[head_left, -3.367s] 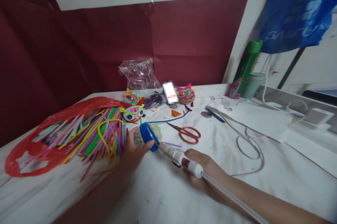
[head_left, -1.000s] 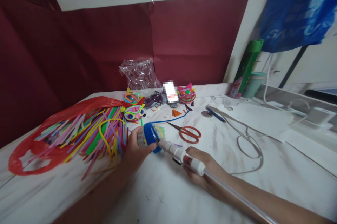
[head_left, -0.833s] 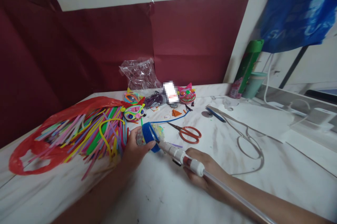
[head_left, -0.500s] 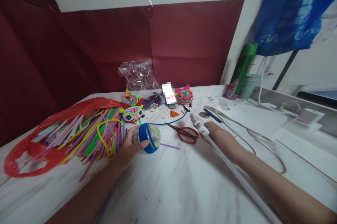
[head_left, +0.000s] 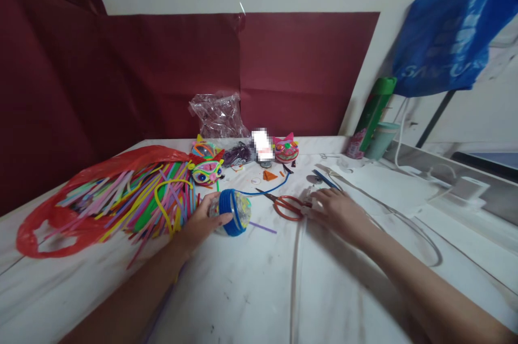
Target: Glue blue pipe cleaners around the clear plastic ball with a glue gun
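My left hand [head_left: 208, 220] is closed around a clear rounded piece [head_left: 244, 212] wrapped in several turns of blue fuzzy stem. From it a loose blue stem [head_left: 263, 193] stretches right across the table. My right hand [head_left: 329, 206] is low over the table, fingers curled on a white corded tool [head_left: 304, 210], mostly hidden under them. The tool's white cord [head_left: 297, 274] runs toward me. Orange-handled scissors [head_left: 285, 208] lie just left of these fingers, blades pointing left. A purple stem [head_left: 263, 227] rests between my hands.
At left, a red plastic bag [head_left: 48, 249] spills many coloured stems [head_left: 133, 198]. Decorated animal heads [head_left: 207, 171] [head_left: 286, 148] stand behind, near crumpled clear plastic [head_left: 220, 115]. A blue pen-like item [head_left: 326, 179], grey cable [head_left: 421, 236], green spray can [head_left: 374, 112] and cup [head_left: 382, 139] are right.
My right hand has lowered beside the scissor handles and turned over the white tool. Its cord has swung left, off my forearm. My left hand keeps its hold on the blue-wrapped piece.
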### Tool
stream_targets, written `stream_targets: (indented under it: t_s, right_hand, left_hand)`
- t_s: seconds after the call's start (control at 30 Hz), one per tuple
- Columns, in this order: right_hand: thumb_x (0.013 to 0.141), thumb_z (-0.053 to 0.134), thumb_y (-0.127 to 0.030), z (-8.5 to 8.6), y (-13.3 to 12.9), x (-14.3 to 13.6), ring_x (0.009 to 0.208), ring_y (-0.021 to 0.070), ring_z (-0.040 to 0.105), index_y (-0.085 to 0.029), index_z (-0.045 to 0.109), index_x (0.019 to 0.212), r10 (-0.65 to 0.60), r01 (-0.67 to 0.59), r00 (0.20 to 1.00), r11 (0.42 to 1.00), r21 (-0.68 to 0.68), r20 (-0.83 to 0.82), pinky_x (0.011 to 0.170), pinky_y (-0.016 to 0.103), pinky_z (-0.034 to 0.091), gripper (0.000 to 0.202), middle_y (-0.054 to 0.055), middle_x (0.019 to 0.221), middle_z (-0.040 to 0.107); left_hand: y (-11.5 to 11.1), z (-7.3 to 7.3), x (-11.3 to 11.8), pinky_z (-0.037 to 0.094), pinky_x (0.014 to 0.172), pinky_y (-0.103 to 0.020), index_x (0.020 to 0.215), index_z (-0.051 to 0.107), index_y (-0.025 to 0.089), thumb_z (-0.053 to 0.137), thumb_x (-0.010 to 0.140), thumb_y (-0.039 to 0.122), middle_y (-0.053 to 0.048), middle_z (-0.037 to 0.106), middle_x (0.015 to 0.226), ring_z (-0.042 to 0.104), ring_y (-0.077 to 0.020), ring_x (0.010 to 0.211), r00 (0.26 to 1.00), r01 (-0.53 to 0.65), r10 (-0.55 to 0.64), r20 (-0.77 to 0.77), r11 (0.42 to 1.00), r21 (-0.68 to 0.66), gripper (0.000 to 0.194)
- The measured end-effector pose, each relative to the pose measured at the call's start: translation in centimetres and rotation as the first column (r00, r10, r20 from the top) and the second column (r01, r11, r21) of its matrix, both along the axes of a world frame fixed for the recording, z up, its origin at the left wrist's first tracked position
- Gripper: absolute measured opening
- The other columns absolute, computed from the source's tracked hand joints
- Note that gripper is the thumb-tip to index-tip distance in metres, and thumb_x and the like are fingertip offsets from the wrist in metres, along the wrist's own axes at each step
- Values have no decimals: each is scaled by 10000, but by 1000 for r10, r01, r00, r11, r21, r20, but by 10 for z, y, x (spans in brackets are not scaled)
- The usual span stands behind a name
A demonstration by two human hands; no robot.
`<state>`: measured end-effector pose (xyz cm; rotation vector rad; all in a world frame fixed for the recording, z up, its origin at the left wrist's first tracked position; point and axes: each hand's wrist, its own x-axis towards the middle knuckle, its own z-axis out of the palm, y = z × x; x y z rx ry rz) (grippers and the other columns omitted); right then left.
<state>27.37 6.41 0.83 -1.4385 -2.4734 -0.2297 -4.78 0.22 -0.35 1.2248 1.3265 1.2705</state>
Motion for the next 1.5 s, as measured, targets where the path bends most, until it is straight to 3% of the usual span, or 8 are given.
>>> stream_targets:
  t_s: [0.1,0.23,0.37,0.6,0.87,1.17,1.33,1.5]
  right_hand:
    - [884,476,-166,1,-21,-33,912,221,625,-158,584,1130,432,-416,863,902,117,-263,798,360,508,268,132,1008,669]
    - [842,490,-121,-8,-44,-78,993,230,596,-151,526,1208,630,-607,715,774,178,-302,851,375,519,368,147,1096,631]
    - [853,485,-112,-16,-50,-99,1008,239,576,-150,511,1228,626,-592,718,779,206,-304,845,378,520,378,155,1111,606]
    - [847,503,-86,-23,-46,-101,892,212,591,-158,543,1201,612,-557,730,791,255,-305,759,329,528,364,139,1029,599]
    - [871,417,-52,-26,-46,-100,892,254,577,-83,502,1264,576,-555,815,745,371,63,796,409,513,403,179,1046,629]
    - [855,427,-44,-17,-52,-100,864,272,581,-25,504,1252,580,-594,801,737,324,149,780,427,503,405,210,1035,629]
    - [866,424,-48,-22,-52,-97,883,257,587,-86,519,1255,634,-606,772,756,248,-43,748,397,523,403,179,1020,614]
    - [843,400,-26,-26,-46,-96,889,198,595,-164,545,1167,643,-654,633,742,147,-432,771,309,526,381,110,975,622]
  left_hand:
    - [1,-3,0,496,883,-396,1204,494,198,771,615,331,-106,656,1134,606,-298,1091,1000,-7,7,-14,1000,14,665]
    - [-1,-6,2,489,897,-407,1236,459,190,775,606,316,-120,636,1155,605,-301,1086,999,-8,9,-33,999,45,716]
    - [-2,-8,1,479,911,-420,1256,434,178,773,604,331,-141,594,1216,582,-311,1114,999,12,-9,-43,998,62,750]
    - [-3,-12,3,496,880,-382,1268,450,183,785,599,324,-125,584,1202,592,-293,1088,994,-17,31,-108,992,122,760]
    - [-3,-14,10,421,988,-436,1257,486,181,808,544,345,-137,570,1252,536,-327,1172,969,-87,126,-212,979,183,799]
    - [-6,-16,12,364,1045,-465,1311,454,173,778,602,380,-159,516,1335,468,-343,1257,961,-74,121,-250,979,189,806]
    - [-7,-14,11,318,1078,-471,1320,450,185,775,608,353,-151,500,1349,445,-333,1273,946,-37,105,-307,975,218,801]
    - [-7,-13,9,334,1060,-494,1281,488,217,764,571,283,-116,517,1297,469,-337,1229,851,-2,179,-495,942,336,764]
